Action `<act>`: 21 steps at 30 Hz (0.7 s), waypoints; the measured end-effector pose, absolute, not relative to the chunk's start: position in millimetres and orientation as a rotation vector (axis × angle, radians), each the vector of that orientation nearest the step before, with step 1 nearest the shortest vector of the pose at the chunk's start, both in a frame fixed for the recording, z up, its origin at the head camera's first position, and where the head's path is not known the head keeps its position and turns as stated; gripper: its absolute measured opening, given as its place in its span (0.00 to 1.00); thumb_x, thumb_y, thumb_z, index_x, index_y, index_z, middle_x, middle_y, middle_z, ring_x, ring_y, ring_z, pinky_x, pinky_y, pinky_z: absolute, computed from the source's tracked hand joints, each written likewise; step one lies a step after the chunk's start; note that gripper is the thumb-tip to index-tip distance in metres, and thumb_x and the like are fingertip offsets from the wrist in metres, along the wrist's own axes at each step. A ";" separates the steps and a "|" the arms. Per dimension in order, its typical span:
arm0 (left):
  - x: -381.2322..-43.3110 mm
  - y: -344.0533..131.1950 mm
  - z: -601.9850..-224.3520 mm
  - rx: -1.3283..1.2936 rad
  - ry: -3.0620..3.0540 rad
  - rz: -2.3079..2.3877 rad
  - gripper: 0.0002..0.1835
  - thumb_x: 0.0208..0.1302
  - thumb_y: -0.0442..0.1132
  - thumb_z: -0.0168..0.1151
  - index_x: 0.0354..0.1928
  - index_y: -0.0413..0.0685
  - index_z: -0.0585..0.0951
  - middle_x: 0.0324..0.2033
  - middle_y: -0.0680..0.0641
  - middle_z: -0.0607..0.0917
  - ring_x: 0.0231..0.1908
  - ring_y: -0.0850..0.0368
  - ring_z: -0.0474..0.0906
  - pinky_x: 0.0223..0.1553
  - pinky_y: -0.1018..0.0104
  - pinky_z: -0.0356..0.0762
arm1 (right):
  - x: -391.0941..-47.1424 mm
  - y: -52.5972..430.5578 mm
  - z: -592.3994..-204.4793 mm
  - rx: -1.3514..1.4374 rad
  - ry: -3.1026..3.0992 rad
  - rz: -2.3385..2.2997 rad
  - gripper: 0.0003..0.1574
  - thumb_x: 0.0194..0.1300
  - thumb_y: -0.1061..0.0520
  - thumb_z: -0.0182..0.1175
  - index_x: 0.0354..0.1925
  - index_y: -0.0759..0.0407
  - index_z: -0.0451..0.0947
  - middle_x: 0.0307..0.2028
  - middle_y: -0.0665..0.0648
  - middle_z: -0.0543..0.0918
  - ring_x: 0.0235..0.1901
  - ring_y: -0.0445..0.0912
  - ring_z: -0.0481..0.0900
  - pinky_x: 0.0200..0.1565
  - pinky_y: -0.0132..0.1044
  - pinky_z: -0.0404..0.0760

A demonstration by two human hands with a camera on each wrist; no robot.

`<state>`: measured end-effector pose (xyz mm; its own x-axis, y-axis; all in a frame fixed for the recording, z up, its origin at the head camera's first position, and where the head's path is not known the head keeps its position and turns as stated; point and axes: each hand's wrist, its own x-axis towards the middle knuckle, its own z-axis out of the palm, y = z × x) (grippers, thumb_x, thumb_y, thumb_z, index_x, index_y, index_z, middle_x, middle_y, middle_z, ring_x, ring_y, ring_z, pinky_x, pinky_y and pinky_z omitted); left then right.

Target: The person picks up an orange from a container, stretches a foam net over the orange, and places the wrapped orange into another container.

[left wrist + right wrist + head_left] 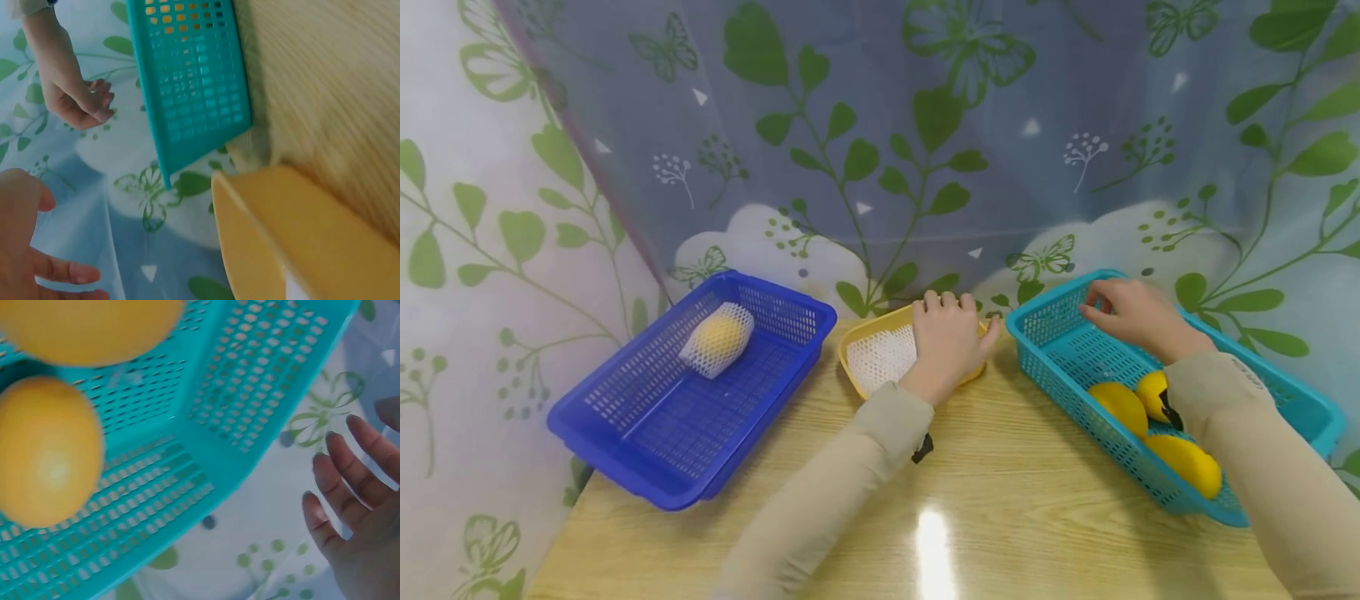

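My left hand (947, 337) is over the small yellow basket (852, 379), its fingers spread and nothing in its hold. White foam netting (880, 358) lies in that basket, partly covered by the hand. Above the far end of the teal basket (1037, 362) hovers my right hand (1138, 315), fingers loosely bent and holding nothing. Several yellow fruits, mango-like in shape, lie in the teal basket, among them one near its front (1187, 467). In the right wrist view a rounded yellow fruit (50, 453) sits by the basket wall, apart from the hand.
To the left stands a dark blue basket (752, 425) with one yellow fruit wrapped in white foam netting (718, 339). The baskets stand on a wooden table (992, 500). A leaf-patterned curtain (880, 150) hangs right behind them.
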<state>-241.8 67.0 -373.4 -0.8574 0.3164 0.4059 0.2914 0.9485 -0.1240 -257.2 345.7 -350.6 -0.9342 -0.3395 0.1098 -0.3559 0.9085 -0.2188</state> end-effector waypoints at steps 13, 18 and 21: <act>-224.5 130.7 -400.0 -0.371 -2.726 0.313 0.40 0.66 0.76 0.24 0.43 0.56 0.79 0.38 0.50 0.82 0.35 0.50 0.71 0.34 0.57 0.70 | -251.1 371.8 -379.6 0.383 -3.335 0.628 0.33 0.72 0.43 0.57 0.53 0.73 0.67 0.37 0.65 0.77 0.34 0.53 0.75 0.36 0.49 0.77; -222.3 148.1 -414.9 -0.376 -2.822 0.373 0.48 0.62 0.79 0.19 0.50 0.57 0.83 0.46 0.48 0.83 0.38 0.49 0.74 0.37 0.55 0.71 | -244.7 371.4 -383.6 0.391 -3.532 0.713 0.45 0.66 0.38 0.62 0.57 0.74 0.63 0.48 0.74 0.76 0.45 0.60 0.76 0.44 0.54 0.77; -221.8 154.8 -422.7 -0.395 -2.848 0.382 0.50 0.61 0.80 0.18 0.47 0.56 0.85 0.46 0.47 0.83 0.39 0.49 0.74 0.39 0.54 0.71 | -241.1 371.6 -386.2 0.379 -3.641 0.795 0.46 0.62 0.41 0.66 0.59 0.74 0.61 0.53 0.76 0.72 0.49 0.63 0.74 0.49 0.57 0.75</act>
<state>-221.8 154.8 -422.7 -0.9347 0.2947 0.1988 0.2318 0.9293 -0.2876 -241.1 371.6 -386.2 -0.8040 -0.2999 -0.5134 -0.0585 0.8992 -0.4337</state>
